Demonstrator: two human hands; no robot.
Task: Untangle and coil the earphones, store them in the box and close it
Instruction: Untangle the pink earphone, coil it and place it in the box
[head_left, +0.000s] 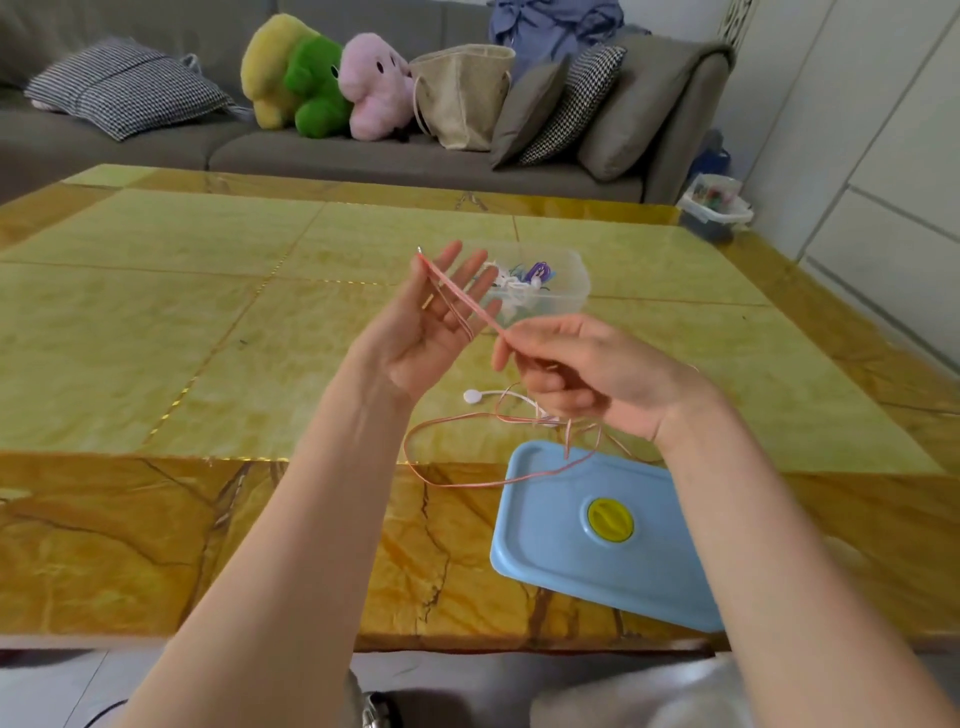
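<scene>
- Pink earphone cord (485, 317) was wound over the straight, spread fingers (470, 278) of the left hand (431, 332); it was pinched by the right hand (582, 374).
- Slack was trailed at 6 o'clock across the worktop (208, 312) and blue lid (597, 535); snagging was judged likely.
- Loops could be slipped off; the clear box (566, 283) sat at 12 o'clock.

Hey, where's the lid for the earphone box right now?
In the head view, the blue lid lies flat on the table at the near right edge, just under the right hand, with a loop of the pink earphone cable draped over its far corner.
</scene>
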